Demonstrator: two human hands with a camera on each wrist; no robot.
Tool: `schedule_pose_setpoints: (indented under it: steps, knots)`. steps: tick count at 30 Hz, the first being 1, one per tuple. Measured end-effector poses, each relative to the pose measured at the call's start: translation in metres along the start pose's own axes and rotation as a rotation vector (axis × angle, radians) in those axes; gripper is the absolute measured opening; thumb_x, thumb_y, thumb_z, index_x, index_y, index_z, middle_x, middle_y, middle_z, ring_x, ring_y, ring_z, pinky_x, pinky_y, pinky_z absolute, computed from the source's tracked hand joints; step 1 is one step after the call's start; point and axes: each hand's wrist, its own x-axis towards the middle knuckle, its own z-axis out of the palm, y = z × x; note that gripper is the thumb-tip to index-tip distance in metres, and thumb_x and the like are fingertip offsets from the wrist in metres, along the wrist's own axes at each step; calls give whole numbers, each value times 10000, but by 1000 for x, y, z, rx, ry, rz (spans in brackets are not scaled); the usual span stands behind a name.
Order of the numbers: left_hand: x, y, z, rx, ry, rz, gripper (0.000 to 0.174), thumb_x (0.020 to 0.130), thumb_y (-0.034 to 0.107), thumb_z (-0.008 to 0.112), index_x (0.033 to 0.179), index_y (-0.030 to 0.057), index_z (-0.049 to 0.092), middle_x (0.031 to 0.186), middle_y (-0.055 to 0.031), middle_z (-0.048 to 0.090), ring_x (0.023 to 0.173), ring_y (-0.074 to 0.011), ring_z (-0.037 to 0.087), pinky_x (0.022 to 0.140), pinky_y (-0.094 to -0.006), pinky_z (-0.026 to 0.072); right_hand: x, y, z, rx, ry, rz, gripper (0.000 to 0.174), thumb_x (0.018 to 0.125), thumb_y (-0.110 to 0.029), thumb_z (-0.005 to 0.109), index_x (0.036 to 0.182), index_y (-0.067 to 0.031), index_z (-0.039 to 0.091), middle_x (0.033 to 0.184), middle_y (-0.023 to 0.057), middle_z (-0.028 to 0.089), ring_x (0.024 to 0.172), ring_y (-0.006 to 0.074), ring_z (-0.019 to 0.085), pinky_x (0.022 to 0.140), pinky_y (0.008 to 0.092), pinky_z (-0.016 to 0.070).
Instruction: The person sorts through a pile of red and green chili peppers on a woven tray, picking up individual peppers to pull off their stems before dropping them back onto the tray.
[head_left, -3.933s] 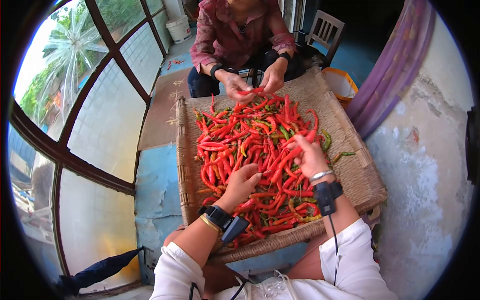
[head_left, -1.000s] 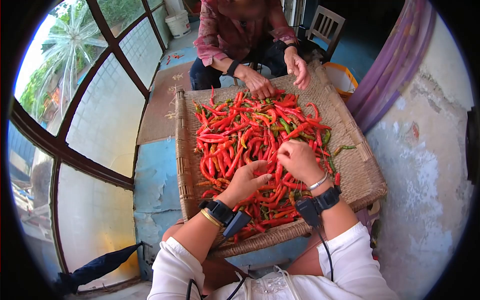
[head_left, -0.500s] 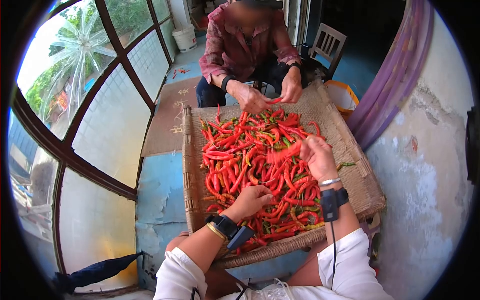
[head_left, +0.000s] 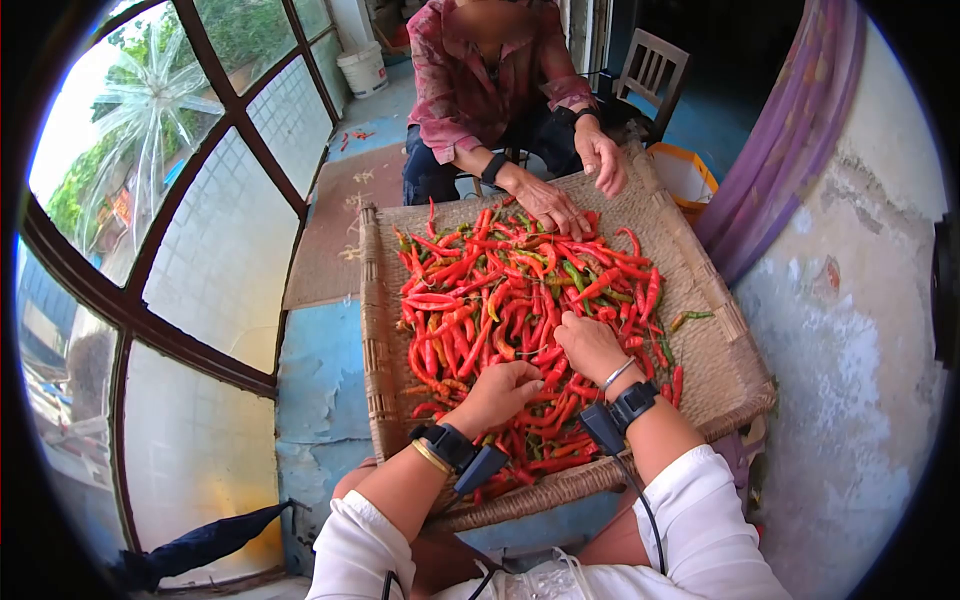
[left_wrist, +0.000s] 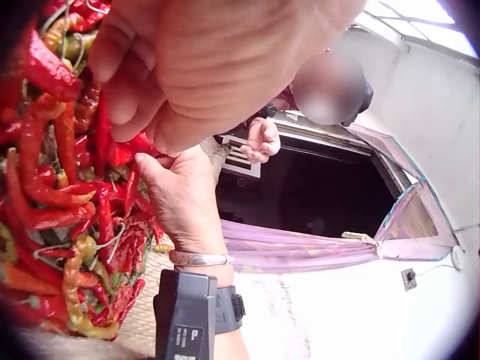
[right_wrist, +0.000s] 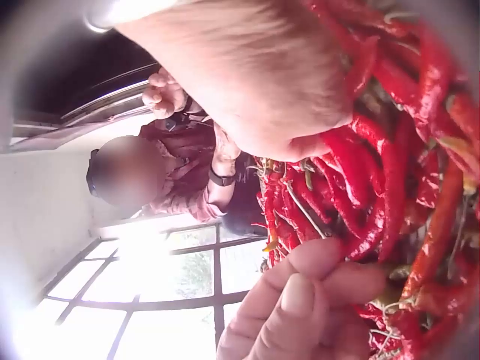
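Note:
A heap of red chili peppers point(head_left: 490, 300), with some green and orange ones, lies on the woven tray point(head_left: 700, 340). My left hand point(head_left: 500, 397) is over the near part of the heap, fingers bent and thumb against them in the right wrist view. A thin stem point(right_wrist: 304, 204) runs down to its fingertips; I cannot tell if they hold it. Just to the right, my right hand point(head_left: 592, 348) holds a red chili pepper point(left_wrist: 137, 148) at its thumb, close to the left fingers. Its other fingertips are hidden by the hand's back.
Opposite sits a person whose hand point(head_left: 548, 204) reaches onto the heap's far side, the other raised. Tall windows point(head_left: 215, 230) stand left, a rough wall point(head_left: 840, 380) and purple curtain point(head_left: 790, 140) right. An orange-rimmed container point(head_left: 700, 165) and wooden chair point(head_left: 655, 70) stand behind the tray.
My right hand, half a second ago farther right with a blurred red chili pepper, is back beside my left. The other person's hands, together on a chili pepper then, have parted.

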Motion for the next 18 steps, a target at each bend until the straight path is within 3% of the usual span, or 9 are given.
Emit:
schedule_pose_setpoints:
  steps: [5, 7, 9, 11, 13, 15, 17, 18]
  knots:
    - [8, -20, 4, -55, 97, 63, 244, 824, 132, 597, 1026, 1, 555, 837, -39, 585, 724, -86, 535, 653, -239, 455, -1, -10, -7, -17, -50, 3, 52, 732, -60, 521, 759, -61, 565, 783, 108, 552, 729, 300, 585, 625, 403, 485]
    - [9, -17, 3, 7, 276, 181, 281, 818, 114, 602, 1065, 1, 530, 866, -40, 577, 724, -80, 529, 625, -231, 455, -2, -15, -10, 52, -72, 0, 60, 717, -89, 532, 745, -63, 578, 751, 122, 592, 734, 302, 596, 634, 407, 486]
    - [9, -14, 2, 0, 290, 140, 343, 819, 115, 600, 1123, 3, 489, 919, -52, 565, 715, -81, 529, 583, -227, 456, -2, -20, -18, 87, -125, 60, 75, 709, -100, 532, 733, -58, 589, 737, 129, 600, 737, 298, 599, 642, 406, 485]
    - [12, -15, 4, -61, 500, 123, 434, 778, 138, 636, 1154, -4, 471, 898, -105, 582, 683, -157, 551, 628, -277, 454, -2, -21, -26, 118, -177, 117, 91, 701, -111, 532, 720, -52, 599, 723, 135, 608, 741, 295, 602, 650, 404, 483]
    - [15, -22, 5, -92, 514, 149, 461, 781, 146, 636, 1174, -6, 449, 919, -105, 576, 682, -152, 548, 625, -276, 453, -1, -17, -32, 305, -241, 226, 110, 688, -132, 543, 699, -49, 615, 713, 135, 615, 724, 303, 596, 639, 394, 477]
    - [14, -22, 3, -121, 532, 176, 488, 784, 154, 636, 1195, -8, 428, 941, -104, 571, 682, -147, 545, 622, -274, 452, -4, -12, -33, 404, -215, 209, 118, 686, -141, 555, 704, -45, 620, 705, 131, 615, 701, 284, 598, 630, 374, 473]
    - [10, -13, 0, -157, 337, 65, 511, 787, 166, 635, 1206, -18, 407, 941, -95, 570, 709, -139, 549, 624, -272, 453, -4, -11, -38, 502, -185, 190, 127, 684, -150, 567, 709, -41, 626, 698, 127, 615, 678, 266, 599, 620, 354, 470]
    - [8, -9, -1, -90, 289, 80, 494, 809, 160, 613, 1214, -17, 394, 943, -90, 572, 755, -134, 557, 630, -260, 459, -6, -16, -47, 652, -258, 222, 136, 683, -159, 580, 713, -34, 624, 680, 119, 610, 656, 236, 594, 615, 341, 467]
